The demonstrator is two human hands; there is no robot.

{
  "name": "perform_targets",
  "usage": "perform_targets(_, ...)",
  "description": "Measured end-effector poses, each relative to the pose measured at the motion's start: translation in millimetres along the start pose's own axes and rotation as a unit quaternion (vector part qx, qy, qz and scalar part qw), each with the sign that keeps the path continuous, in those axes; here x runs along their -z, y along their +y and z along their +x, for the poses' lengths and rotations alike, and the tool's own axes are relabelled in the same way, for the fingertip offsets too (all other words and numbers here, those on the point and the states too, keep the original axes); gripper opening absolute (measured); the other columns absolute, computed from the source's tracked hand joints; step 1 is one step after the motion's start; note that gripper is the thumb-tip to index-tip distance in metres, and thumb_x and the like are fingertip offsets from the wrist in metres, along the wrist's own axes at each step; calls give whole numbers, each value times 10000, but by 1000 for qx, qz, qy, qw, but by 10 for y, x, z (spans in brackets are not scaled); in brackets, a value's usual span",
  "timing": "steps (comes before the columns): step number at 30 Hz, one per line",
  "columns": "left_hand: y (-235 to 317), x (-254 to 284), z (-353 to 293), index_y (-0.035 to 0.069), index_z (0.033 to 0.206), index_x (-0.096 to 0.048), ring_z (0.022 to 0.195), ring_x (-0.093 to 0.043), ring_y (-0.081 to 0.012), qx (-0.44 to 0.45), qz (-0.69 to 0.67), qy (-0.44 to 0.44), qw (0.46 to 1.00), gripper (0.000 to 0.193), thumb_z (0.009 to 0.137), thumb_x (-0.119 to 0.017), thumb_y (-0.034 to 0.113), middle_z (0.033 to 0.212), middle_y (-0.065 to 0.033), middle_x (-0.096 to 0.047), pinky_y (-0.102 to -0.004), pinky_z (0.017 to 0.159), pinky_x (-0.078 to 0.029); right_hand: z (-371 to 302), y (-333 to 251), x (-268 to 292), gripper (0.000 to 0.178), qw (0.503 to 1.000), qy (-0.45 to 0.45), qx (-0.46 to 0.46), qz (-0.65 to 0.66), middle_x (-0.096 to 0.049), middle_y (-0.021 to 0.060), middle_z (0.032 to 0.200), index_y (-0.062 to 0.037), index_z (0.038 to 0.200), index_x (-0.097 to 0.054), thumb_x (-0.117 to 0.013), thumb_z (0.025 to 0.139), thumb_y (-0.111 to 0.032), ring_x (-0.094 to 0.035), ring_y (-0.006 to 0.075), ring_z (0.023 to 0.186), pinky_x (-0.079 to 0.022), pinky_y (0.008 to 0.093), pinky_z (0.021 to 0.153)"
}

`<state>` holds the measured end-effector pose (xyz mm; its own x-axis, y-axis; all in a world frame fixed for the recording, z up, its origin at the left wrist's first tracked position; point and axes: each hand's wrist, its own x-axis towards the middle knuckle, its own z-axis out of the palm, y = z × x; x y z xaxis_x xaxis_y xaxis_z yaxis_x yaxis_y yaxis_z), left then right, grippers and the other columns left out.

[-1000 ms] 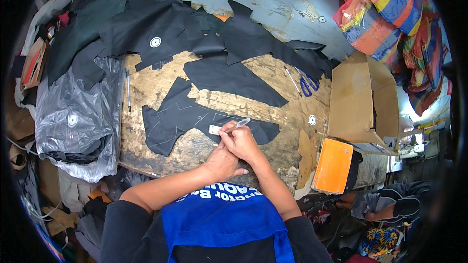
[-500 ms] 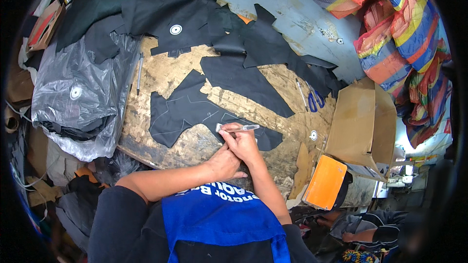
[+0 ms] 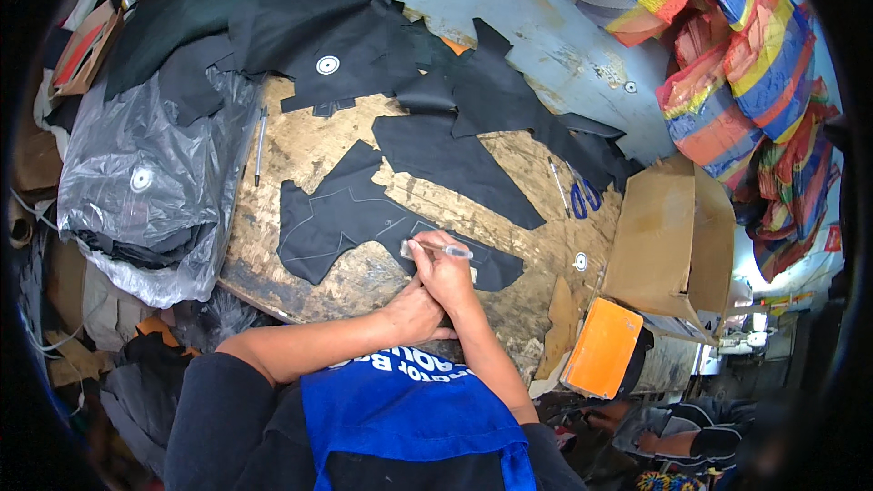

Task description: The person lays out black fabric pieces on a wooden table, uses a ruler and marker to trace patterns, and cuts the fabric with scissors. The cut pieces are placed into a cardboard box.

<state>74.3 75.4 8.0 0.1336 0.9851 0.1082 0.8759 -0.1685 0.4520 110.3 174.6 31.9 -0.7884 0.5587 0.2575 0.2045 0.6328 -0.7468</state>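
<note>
My right hand point(image 3: 446, 275) is closed round a clear-barrelled pen point(image 3: 452, 251), held tilted low over a black leather piece point(image 3: 318, 227). A small pale piece point(image 3: 406, 248), which I cannot identify, shows beside my right fingertips. Thin light outlines are drawn on the leather, which lies flat on the worn wooden board point(image 3: 364, 264). Tucked against the right wrist, my left hand point(image 3: 414, 315) rests at the near edge of the leather. Its thumb is stretched out, and its other fingers are partly hidden under the right hand.
More black leather point(image 3: 455, 159) covers the far side. Blue-handled scissors point(image 3: 582, 198) and a pen point(image 3: 559, 189) lie right; another pen point(image 3: 260, 147) lies left beside a plastic-wrapped bundle point(image 3: 145, 182). A cardboard box point(image 3: 650, 245) and an orange pad point(image 3: 602, 347) stand right. Another person point(image 3: 682, 432) sits lower right.
My right hand has moved slightly, turning the pen, whose clear end now points a little lower to the right. The left hand stays against the right wrist. The view has shifted slightly.
</note>
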Motion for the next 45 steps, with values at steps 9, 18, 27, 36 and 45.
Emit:
perform_targets(9, 85, 136, 54, -113, 1349, -309, 1374, -196, -366, 46, 74, -97, 991, 888, 858, -419, 617, 1459, -264, -229, -515, 1072, -231, -492, 383, 729, 112, 964, 155, -163, -141, -635, 92, 668, 43, 772, -598, -647, 818, -47, -622, 125, 611, -498, 252, 564)
perform_targets(18, 257, 406, -360, -98, 1307, -400, 1330, -303, -347, 80, 30, -171, 982, 786, 883, -428, 563, 1412, -251, -339, -556, 1029, -283, -110, 388, 55, 118, 967, 143, -101, 185, -637, 51, 713, 30, 832, -598, -638, 855, -78, -594, 81, 625, -456, 216, 548)
perform_targets(27, 203, 430, -431, -61, 1290, -433, 1309, -340, -307, 85, 17, -151, 985, 704, 902, -424, 526, 1395, -208, -379, -645, 994, -260, -42, 382, 16, 109, 982, 174, -4, 66, -633, 101, 684, 48, 785, -612, -644, 819, -50, -608, 128, 574, -461, 244, 530)
perform_targets(36, 145, 506, -565, -9, 1283, -461, 1275, -393, -268, 96, -14, -161, 982, 617, 909, -445, 481, 1385, -155, -414, -674, 975, -263, -314, 294, 32, 137, 979, 116, -89, 143, -644, 62, 689, 57, 807, -606, -620, 860, -69, -589, 77, 609, -461, 210, 528)
perform_targets(45, 161, 531, -597, 1, 1275, -472, 1255, -416, -267, 106, -30, -143, 984, 581, 911, -458, 454, 1375, -141, -433, -675, 970, -267, -294, 267, 7, 106, 986, 144, -29, 79, -636, 107, 696, 45, 786, -621, -643, 823, -52, -617, 145, 595, -482, 255, 558)
